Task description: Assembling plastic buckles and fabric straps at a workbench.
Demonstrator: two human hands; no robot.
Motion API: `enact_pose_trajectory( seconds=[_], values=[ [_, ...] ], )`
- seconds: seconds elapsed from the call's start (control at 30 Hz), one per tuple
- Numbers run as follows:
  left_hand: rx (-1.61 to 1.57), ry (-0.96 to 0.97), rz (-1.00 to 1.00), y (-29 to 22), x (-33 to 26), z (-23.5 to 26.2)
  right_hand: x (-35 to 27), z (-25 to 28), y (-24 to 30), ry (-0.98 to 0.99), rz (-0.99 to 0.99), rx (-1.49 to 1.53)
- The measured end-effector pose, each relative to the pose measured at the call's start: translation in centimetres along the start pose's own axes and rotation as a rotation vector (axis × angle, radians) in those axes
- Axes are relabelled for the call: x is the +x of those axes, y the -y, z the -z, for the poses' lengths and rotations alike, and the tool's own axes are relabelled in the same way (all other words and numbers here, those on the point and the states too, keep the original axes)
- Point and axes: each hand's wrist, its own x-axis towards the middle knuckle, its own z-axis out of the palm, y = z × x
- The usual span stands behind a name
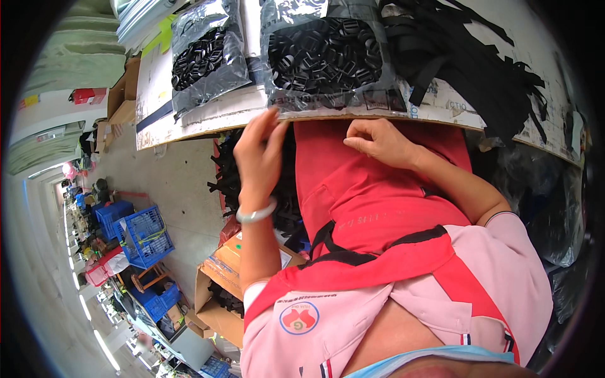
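Note:
My left hand (257, 154) is raised at the table's front edge, with a pale bracelet on its wrist. Its fingers stretch loosely upward, the thumb stands apart, and nothing shows in it. The nearest thing to it is a clear plastic bag of black buckles (324, 60) lying on the table. My right hand (378, 142) hovers over the red apron (372, 189), just in front of the table edge. Its fingers are curled closed, and whatever they may hold is hidden. To its far right, black webbing straps (466, 69) lie in a loose heap, partly hanging over the edge.
Another clear bag of black buckles (200, 60) lies on the worn white tabletop (161, 129). Black strap pieces (287, 170) hang below the edge. An open cardboard box (220, 271) stands on the floor at left, and blue crates (148, 233) stand farther off.

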Motion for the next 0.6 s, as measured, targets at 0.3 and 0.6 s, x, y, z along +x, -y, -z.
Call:
enact_pose_trajectory(
  seconds=[0.3, 0.6],
  values=[
    [0.465, 0.19, -0.314, -0.6, 9.7, -9.3, -1.8, 0.5, -1.1, -0.018, 0.135, -0.168],
    [-0.237, 0.186, 0.304, 0.2, 14.1, -8.4, -1.7, 0.9, -2.4, 0.019, 0.145, -0.158]
  ],
)
